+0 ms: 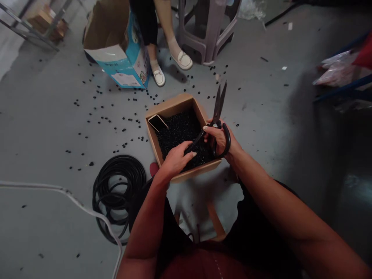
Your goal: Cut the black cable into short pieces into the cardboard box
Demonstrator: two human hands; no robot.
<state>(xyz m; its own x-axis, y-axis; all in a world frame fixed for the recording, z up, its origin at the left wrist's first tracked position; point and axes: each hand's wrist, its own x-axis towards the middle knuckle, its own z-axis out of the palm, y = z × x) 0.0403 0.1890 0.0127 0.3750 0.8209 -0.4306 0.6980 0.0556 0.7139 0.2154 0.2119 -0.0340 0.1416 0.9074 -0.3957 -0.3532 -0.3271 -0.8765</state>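
My right hand [217, 137] is closed on a pair of black-handled scissors [218, 106], whose dark blades point up and stand slightly apart. A short length of black tube [195, 143] slants between my hands; my left hand [176, 161] grips its lower end, and its upper end lies by my right thumb. Both hands are over an open cardboard box [151, 141] resting near my knees. Many small black pieces [180, 130] fill its bottom. A flat dark rectangular object with a light edge [157, 123] leans in the box's far left corner.
A coil of black hose [100, 193] lies on the floor at left, near a white cable [87, 211]. Small black bits are scattered over the grey floor. Beyond stand a blue-and-white carton [119, 58], another person's feet [183, 60] and a plastic stool [207, 42].
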